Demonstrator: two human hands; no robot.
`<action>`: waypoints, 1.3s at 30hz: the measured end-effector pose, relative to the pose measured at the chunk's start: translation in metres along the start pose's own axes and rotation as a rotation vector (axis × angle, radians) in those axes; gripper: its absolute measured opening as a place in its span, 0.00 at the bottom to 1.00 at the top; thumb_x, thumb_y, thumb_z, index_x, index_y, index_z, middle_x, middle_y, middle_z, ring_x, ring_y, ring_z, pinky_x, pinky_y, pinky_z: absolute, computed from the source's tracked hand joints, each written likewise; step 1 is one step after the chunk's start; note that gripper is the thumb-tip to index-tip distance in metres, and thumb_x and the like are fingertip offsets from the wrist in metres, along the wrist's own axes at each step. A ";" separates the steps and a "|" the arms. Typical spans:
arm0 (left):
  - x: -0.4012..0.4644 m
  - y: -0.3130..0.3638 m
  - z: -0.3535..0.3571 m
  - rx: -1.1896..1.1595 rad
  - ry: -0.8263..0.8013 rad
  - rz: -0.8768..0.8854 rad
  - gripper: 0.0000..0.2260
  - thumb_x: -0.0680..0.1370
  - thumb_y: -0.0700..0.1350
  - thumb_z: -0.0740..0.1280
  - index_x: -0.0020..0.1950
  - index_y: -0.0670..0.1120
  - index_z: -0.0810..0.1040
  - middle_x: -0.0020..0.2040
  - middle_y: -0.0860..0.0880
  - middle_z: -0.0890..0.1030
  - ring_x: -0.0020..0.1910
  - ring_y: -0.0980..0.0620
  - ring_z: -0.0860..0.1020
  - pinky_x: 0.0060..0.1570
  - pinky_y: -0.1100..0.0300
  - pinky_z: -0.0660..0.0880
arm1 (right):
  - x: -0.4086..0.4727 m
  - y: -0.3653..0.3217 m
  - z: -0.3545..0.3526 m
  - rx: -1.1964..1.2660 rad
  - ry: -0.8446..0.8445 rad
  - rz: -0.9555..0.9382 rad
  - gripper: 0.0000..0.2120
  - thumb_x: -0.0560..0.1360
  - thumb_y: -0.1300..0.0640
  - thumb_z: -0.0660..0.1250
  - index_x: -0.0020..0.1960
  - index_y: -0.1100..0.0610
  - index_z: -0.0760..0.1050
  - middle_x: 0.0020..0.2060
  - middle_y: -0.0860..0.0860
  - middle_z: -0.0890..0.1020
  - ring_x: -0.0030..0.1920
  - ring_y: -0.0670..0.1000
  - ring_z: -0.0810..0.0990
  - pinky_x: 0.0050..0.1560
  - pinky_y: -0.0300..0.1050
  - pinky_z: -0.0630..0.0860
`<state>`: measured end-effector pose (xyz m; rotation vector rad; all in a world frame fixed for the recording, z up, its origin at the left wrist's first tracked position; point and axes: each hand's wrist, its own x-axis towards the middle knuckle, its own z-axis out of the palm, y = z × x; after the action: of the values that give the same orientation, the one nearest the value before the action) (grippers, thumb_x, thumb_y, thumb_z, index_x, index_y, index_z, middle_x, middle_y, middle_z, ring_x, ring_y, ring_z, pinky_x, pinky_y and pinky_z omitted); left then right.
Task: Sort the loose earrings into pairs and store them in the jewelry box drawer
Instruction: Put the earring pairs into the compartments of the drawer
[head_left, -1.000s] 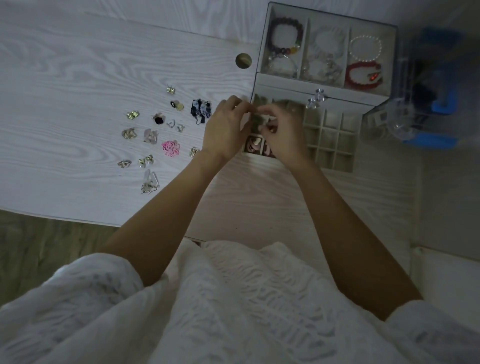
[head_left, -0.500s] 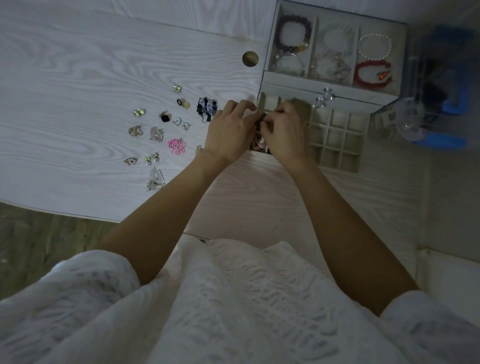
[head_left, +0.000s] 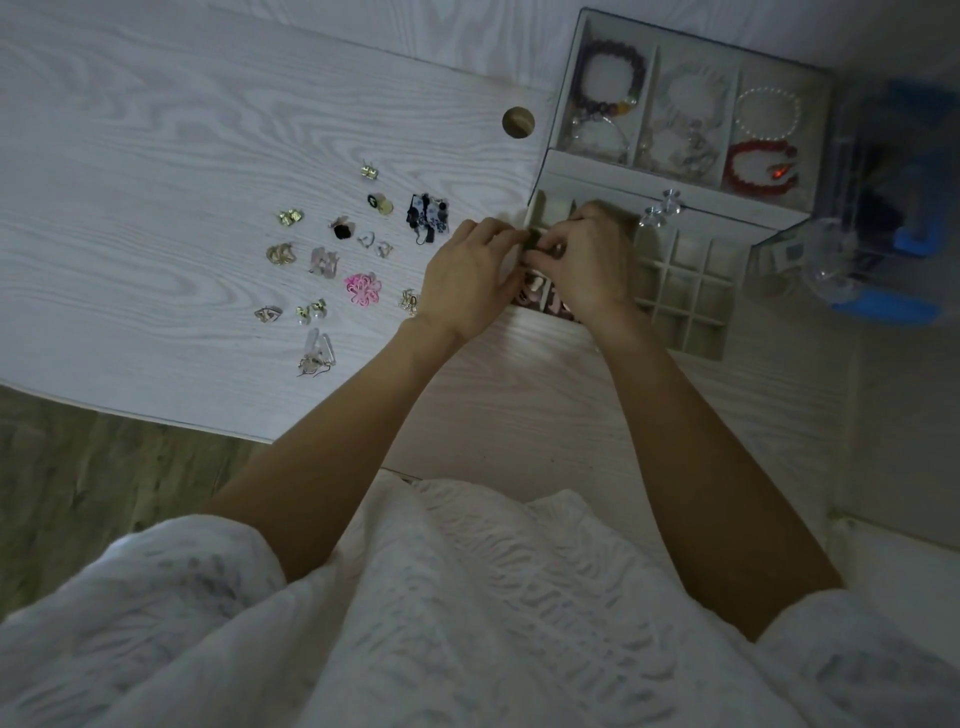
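Note:
My left hand (head_left: 470, 275) and my right hand (head_left: 587, 262) meet over the left side of the open gridded drawer (head_left: 691, 291) of the jewelry box (head_left: 675, 166). Between their fingertips they pinch a small dark earring (head_left: 532, 243). Pink earrings (head_left: 530, 297) show in a drawer cell under the hands. Several loose earrings lie on the white table to the left: a pink flower one (head_left: 362, 289), a black and white pair (head_left: 428, 213), gold ones (head_left: 280, 254) and a clear drop pair (head_left: 316, 353).
The box's top tray holds a purple bracelet (head_left: 613, 73), a pearl one (head_left: 768, 111) and a red one (head_left: 758, 169). A clear container with blue parts (head_left: 883, 249) stands right of the box. A round cable hole (head_left: 518, 122) sits behind. The table's front edge (head_left: 156, 415) runs lower left.
Both hands have come closer together over the drawer's left cells, fingertips now meeting on the small dark earring. The loose earrings on the table have not moved.

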<state>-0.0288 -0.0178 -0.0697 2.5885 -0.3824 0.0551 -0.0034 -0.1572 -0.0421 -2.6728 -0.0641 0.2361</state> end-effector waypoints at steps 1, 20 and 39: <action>-0.001 0.000 0.000 -0.010 -0.008 -0.001 0.15 0.75 0.44 0.66 0.61 0.44 0.76 0.57 0.45 0.79 0.54 0.43 0.75 0.48 0.55 0.73 | 0.000 0.000 0.000 -0.021 0.001 0.003 0.09 0.72 0.55 0.70 0.50 0.57 0.82 0.53 0.56 0.77 0.51 0.55 0.77 0.43 0.41 0.67; 0.030 -0.080 -0.056 0.297 -0.194 -0.187 0.19 0.76 0.44 0.65 0.66 0.44 0.71 0.61 0.42 0.76 0.61 0.39 0.68 0.56 0.49 0.65 | 0.054 -0.085 0.053 -0.139 -0.125 -0.180 0.15 0.76 0.63 0.61 0.63 0.59 0.71 0.59 0.56 0.72 0.60 0.57 0.69 0.47 0.48 0.72; 0.033 -0.071 -0.044 0.156 -0.145 -0.207 0.07 0.76 0.39 0.64 0.52 0.38 0.75 0.51 0.38 0.77 0.53 0.40 0.73 0.45 0.52 0.68 | 0.012 -0.049 0.024 0.369 0.194 -0.070 0.03 0.76 0.61 0.65 0.46 0.62 0.73 0.42 0.54 0.81 0.43 0.51 0.79 0.44 0.50 0.78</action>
<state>0.0242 0.0543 -0.0633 2.7814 -0.1645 -0.1827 0.0042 -0.1015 -0.0437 -2.3077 -0.0481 -0.0333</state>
